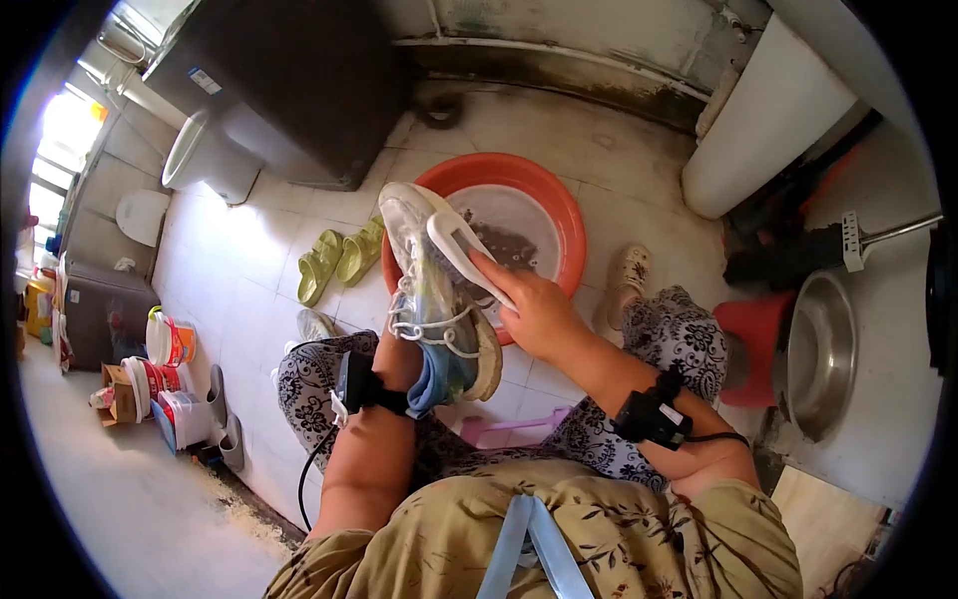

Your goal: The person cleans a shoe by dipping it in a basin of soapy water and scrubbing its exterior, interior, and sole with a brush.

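A white and blue sneaker (424, 270) with loose white laces is held up, sole to the right, over the near left rim of an orange-red basin (574, 215). My left hand (399, 357) supports the sneaker from below; its fingers are hidden by the shoe. My right hand (544, 317) is closed around the handle of a white scrubbing brush (454, 245), which lies against the side of the shoe. Cloudy greyish water (534, 215) with dark patches shows in the basin.
Green slippers (319, 268) lie left of the basin. A purple plastic stool (489, 429) shows between my legs. To the right are a red bucket (748, 324) and a steel bowl (823, 349). Paint-type buckets (170, 339) and grey slippers (232, 439) stand far left.
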`<control>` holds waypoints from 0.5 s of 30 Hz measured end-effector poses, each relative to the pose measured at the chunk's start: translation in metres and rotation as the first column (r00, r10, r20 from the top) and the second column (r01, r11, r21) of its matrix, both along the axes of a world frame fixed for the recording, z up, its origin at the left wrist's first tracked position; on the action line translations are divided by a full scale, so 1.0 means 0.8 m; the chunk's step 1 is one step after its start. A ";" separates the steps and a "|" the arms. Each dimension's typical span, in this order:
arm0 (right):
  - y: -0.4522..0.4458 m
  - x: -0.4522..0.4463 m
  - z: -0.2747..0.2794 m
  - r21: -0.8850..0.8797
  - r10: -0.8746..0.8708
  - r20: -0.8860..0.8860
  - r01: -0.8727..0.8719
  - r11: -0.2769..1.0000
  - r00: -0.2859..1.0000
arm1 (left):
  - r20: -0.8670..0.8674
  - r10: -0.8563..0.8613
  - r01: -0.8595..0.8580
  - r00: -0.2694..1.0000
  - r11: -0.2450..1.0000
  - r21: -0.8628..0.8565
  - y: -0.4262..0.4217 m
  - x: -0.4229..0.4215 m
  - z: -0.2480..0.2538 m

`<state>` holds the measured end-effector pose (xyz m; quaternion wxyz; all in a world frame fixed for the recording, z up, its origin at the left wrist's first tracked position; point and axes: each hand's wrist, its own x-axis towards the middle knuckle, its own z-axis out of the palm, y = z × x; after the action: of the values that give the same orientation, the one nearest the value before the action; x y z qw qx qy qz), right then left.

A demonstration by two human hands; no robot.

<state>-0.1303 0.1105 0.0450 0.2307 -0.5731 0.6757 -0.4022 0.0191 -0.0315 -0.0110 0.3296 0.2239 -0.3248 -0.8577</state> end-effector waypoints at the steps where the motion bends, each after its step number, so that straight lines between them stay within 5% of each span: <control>1: -0.007 -0.003 0.002 0.062 -0.035 0.043 0.032 0.998 0.998 | 0.019 -0.015 0.015 1.000 1.000 -0.025 -0.001 -0.002 -0.002; 6: -0.046 -0.039 0.010 0.074 -0.075 0.004 0.075 0.994 0.997 | 0.389 0.036 0.037 0.921 0.983 -0.180 0.072 0.034 0.039; 7: -0.052 -0.045 0.009 0.058 -0.068 0.015 0.067 0.996 0.998 | 0.386 -0.058 0.014 0.921 0.993 0.118 0.030 0.037 -0.026; 10: -0.060 -0.037 -0.018 0.025 -0.045 0.069 0.043 0.999 0.997 | 0.232 -0.095 0.071 0.968 0.991 0.110 0.034 0.036 -0.016; 11: -0.057 -0.028 -0.025 -0.018 -0.055 0.096 0.057 0.998 0.994 | 0.320 0.110 -0.122 0.941 0.992 0.017 0.060 0.026 0.016; 14: -0.044 -0.010 -0.011 -0.090 -0.037 0.129 0.049 0.995 0.991 | 0.319 0.102 -0.099 0.942 0.995 -0.025 0.054 0.035 0.008; 15: -0.033 -0.009 0.009 0.119 -0.023 0.147 0.005 0.993 0.989 | 0.386 0.189 -0.222 0.903 0.974 0.041 0.059 0.039 0.002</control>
<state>-0.1378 0.0838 0.0520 0.3108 -0.5223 0.6833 -0.4046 0.0504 0.0160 -0.0090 0.3394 0.4322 -0.3206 -0.7715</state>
